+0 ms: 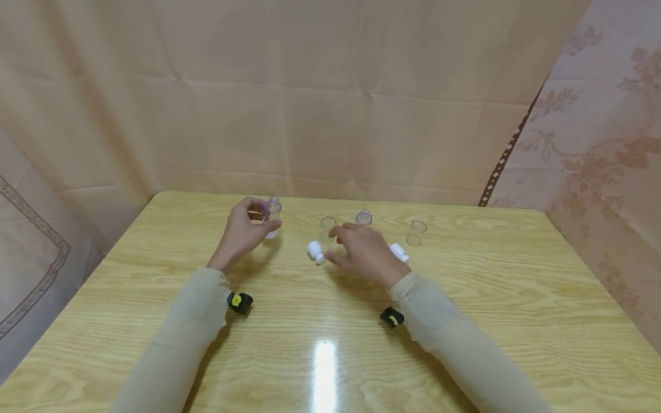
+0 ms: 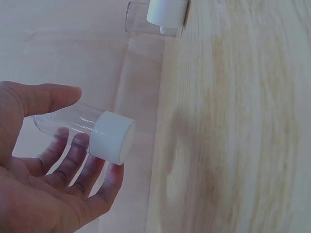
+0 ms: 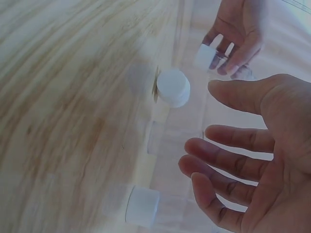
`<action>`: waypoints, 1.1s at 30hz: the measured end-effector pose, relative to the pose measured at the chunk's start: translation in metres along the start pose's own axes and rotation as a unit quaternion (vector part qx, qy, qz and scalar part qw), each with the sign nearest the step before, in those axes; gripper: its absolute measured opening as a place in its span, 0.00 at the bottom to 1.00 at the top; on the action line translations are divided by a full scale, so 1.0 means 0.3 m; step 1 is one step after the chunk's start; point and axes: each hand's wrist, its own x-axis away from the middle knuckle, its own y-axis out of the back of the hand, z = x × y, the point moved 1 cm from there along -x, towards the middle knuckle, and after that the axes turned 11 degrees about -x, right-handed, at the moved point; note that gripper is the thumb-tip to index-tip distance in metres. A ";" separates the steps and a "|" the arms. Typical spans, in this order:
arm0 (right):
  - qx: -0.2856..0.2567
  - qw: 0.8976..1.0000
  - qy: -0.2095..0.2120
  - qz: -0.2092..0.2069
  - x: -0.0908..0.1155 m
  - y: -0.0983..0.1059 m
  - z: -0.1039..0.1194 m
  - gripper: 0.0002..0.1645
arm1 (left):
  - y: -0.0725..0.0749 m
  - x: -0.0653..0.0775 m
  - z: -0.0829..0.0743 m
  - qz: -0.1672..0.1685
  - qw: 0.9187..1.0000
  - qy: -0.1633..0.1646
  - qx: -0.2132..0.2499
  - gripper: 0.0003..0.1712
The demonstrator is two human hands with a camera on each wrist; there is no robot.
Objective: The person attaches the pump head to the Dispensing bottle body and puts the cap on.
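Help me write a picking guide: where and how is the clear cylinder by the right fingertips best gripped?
Probably grip the upper wall of the clear cylinder, thumb and fingers opposed, from its right: it looks upright, the right hand is that side, and a white piece lies near-left.

Left hand (image 2: pixel 53 174): holds a see-through bottle (image 2: pixel 77 119), with the thumb on one side and the fingers on the other.
Thumb (image 2: pixel 53 98): sticks out nearly straight, above the clear part.
Fingers (image 2: pixel 73 159): bent in a row below it; the lowest fingertip is at the white end.
White end (image 2: pixel 112 137): round and smooth, facing the table.
Table (image 2: pixel 252 121): light wood with wavy stripes, on the right, with a soft shadow (image 2: pixel 187 160) on it.
Cloth (image 2: pixel 77 53): pale pink with a crease, on the left, behind the hand.
Clear cup (image 2: pixel 137 18): at the top, partly cut off.
White piece (image 2: pixel 167 12): in front of the cup, with a tiny nub (image 2: pixel 163 30) poking out.
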 end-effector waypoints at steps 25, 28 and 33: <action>0.029 0.999 -0.028 0.023 -0.075 -0.079 0.034 0.27 | -0.002 0.006 -0.006 0.006 1.000 -0.002 0.002 0.28; 0.045 0.998 -0.026 0.022 -0.083 -0.086 0.039 0.21 | -0.002 0.005 -0.003 0.007 1.000 -0.002 0.002 0.28; 0.059 0.998 -0.018 0.018 -0.092 -0.092 0.047 0.16 | -0.002 0.005 0.000 0.007 1.000 -0.002 0.001 0.27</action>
